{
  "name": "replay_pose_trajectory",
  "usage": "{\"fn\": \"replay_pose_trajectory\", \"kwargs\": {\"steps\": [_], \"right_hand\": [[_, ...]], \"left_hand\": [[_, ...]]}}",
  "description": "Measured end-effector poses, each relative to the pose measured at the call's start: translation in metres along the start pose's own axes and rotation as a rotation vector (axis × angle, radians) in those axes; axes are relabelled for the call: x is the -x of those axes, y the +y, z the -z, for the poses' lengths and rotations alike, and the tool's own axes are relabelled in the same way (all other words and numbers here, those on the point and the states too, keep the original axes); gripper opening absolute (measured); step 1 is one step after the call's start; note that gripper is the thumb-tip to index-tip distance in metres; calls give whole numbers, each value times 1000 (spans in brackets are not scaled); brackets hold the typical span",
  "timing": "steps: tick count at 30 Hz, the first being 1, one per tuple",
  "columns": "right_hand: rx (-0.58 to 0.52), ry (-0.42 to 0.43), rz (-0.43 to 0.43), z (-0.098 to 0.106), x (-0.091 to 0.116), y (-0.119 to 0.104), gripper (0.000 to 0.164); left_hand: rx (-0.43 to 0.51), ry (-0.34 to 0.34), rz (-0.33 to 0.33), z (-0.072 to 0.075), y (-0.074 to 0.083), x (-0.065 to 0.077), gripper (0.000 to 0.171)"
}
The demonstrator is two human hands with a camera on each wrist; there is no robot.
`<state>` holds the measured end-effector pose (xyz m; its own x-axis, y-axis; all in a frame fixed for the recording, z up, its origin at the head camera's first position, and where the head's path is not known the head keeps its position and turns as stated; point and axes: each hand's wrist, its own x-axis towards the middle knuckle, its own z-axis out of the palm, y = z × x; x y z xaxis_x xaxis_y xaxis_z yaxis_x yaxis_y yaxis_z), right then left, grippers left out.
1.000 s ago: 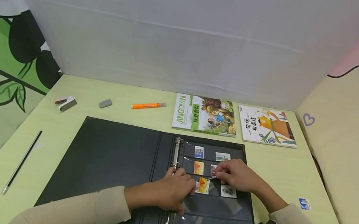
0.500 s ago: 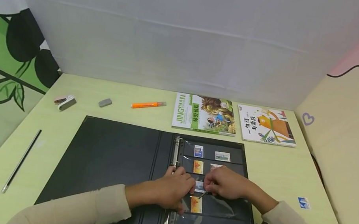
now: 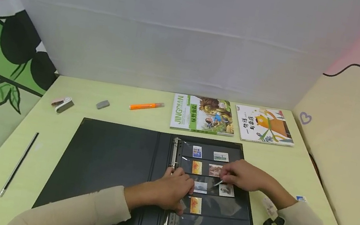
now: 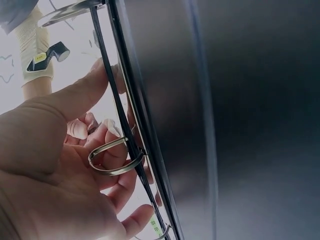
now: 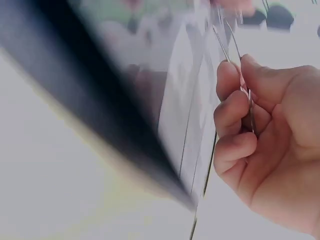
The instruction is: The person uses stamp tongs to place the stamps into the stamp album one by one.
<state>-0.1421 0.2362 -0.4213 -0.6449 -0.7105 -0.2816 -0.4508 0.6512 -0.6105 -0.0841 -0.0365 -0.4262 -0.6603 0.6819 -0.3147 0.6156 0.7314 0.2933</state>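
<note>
A black ring binder lies spread on the table, with clear-pocketed stamp pages on its right side. My left hand rests on the page's inner edge beside the metal rings, fingers relaxed. My right hand pinches metal tweezers, their tips over the third row between a pale blue stamp and a grey stamp. In the fourth row sits an orange-yellow stamp. Above are another orange stamp, a reddish stamp, a blue stamp and a green-white stamp.
Two books, a green-white one and a white one, lie behind the binder. An orange pen, an eraser, a stapler and a pencil are left of them. A loose stamp peeks out beyond my right forearm.
The orange-yellow stamp has gone from the third row down to the fourth. My right hand went down with it, then came back up and right with the tweezers. My left hand stays put.
</note>
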Motion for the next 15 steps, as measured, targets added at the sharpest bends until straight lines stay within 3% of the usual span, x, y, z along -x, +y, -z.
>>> {"fn": "replay_pose_trajectory", "kwargs": {"steps": [8, 15], "right_hand": [[-130, 129, -176, 14, 72, 57, 18], [-115, 139, -274, 16, 128, 81, 19]], "left_hand": [[12, 6, -4, -2, 0, 3, 48], [9, 16, -14, 1, -1, 3, 49]]}}
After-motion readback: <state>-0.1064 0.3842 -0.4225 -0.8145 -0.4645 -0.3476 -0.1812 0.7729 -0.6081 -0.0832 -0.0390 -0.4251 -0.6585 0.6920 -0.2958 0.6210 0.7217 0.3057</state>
